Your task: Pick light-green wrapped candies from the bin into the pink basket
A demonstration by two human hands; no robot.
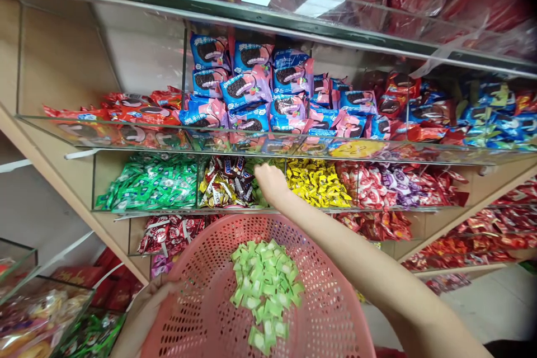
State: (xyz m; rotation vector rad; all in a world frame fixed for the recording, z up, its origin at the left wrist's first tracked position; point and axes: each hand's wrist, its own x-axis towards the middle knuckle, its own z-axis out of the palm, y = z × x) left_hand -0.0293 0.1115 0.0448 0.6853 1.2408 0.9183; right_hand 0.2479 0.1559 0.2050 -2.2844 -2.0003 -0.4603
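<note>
Here, a tiered display shelf (62, 190) is filling the view, its clear-fronted bins packed with wrapped sweets and biscuits. Along its upper tier, blue and pink cookie packets (251, 89) are lying stacked, with red packets (138, 112) to their left. Below the shelf, a pink perforated basket (201, 313) is sitting tilted toward the camera, and the left hand (146, 307) is gripping its near left rim, fingers curled around the edge. On the middle tier, bright green candies (151, 182) are filling the left bin, mixed chocolate wrappers (224, 182) the next one, yellow candies (319, 182) the one after, and red and white sweets (377, 184) the bin beyond those. Inside the basket, a heap of pale green candies (266, 288) is lying on the mesh, just below and well apart from the right hand (271, 182). That hand is reaching over the basket's far rim into a bin holding the same pale green sweets, between the chocolate wrappers and the yellow candies; its fingers are dipping in out of sight, so whether they are closed on anything cannot be told.
</note>
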